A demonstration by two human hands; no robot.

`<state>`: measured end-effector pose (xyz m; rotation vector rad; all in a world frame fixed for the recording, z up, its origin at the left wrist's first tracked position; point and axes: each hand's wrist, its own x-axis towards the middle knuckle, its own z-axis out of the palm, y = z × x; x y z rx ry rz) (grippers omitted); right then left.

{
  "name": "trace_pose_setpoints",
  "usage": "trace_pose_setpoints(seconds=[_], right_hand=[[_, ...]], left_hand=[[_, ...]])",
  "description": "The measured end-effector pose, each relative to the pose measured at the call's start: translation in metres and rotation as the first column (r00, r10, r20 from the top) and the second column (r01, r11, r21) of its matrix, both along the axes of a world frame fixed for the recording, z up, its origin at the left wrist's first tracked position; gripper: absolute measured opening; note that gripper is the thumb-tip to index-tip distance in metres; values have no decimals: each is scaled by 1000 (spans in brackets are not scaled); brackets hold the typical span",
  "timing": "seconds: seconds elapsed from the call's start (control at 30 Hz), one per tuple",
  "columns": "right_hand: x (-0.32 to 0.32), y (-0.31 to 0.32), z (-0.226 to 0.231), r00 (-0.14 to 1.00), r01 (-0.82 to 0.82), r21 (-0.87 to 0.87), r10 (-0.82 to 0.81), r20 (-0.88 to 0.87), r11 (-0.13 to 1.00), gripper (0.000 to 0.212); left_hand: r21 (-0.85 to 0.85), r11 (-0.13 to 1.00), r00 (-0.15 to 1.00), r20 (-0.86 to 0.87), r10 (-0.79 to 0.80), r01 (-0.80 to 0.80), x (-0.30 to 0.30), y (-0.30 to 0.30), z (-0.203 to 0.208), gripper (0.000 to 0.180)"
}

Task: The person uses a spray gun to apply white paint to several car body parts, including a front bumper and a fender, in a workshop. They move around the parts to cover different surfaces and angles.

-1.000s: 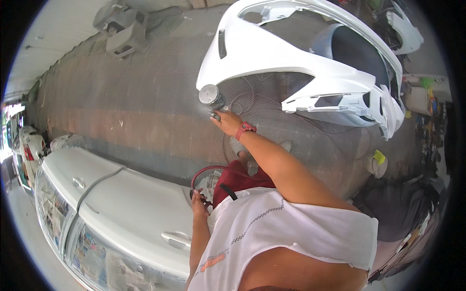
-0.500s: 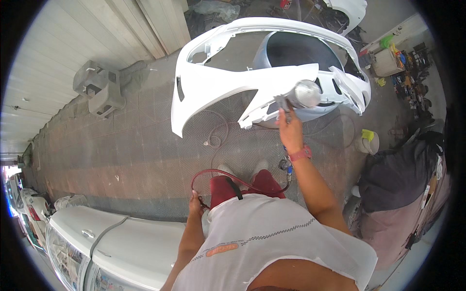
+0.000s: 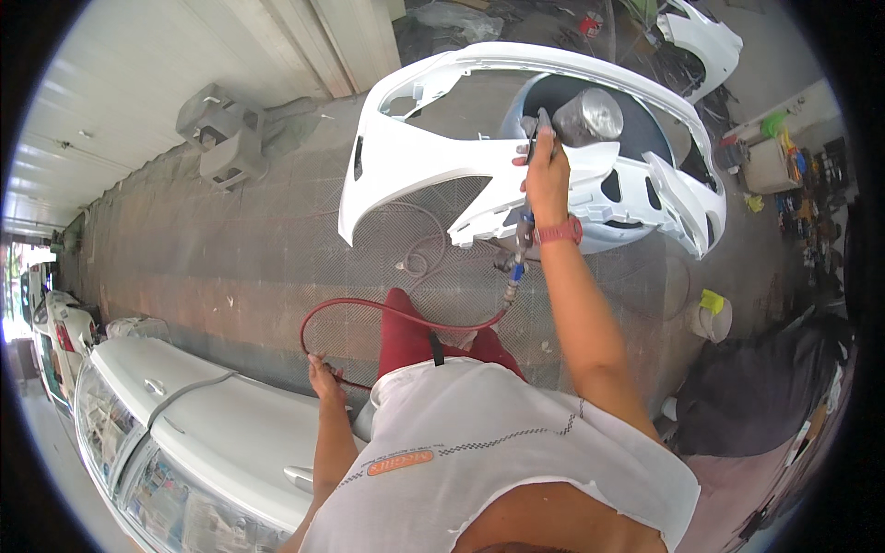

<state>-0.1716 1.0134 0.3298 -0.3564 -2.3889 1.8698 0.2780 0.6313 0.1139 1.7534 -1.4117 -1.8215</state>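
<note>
Presently, spray gun: held out over the white bumper cover, its metal cup to the right of the grip; seen from above, contact with the cover cannot be told.
Right hand: your fingers are wrapped around the gun's handle; the outstretched arm probably keeps your body back from the cover.
Blue-banded fittings: hang below your right hand and join the gun to the red hose.
Hose loop: crosses loosely before your legs; the slack likely leaves your right arm free to move.
Left hand: your fingers grip the hose near the white car, apparently to hold the loop off the floor.
Cover support: a pale round drum stands under the cover, seemingly raising it.
Car windows: lined with paper and film, probably shielding the glass.
Left background: grey moulded parts on the floor.
Right background: white bucket with a yellow cloth.
</note>
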Motion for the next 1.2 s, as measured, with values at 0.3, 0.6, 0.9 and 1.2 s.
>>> trace_pose_setpoints(seconds=[0.3, 0.6, 0.9, 1.2], right_hand=[[-162, -125, -14, 995, 49, 189, -63, 71, 981, 75], [-214, -305, -99, 948, -75, 360, -45, 314, 930, 74], [-220, -337, -124, 920, -124, 468, -75, 384, 875, 81], [-262, -215, -82, 969, 198, 828, -230, -85, 524, 73]], left_hand=[[63, 993, 995, 25, 96, -97, 17, -75, -43, 49], [262, 963, 993, 114, 43, -72, -7, -197, -62, 51], [305, 948, 977, 160, -144, 90, -50, -287, -70, 54], [495, 803, 908, 64, -413, 331, -95, -278, -84, 50]])
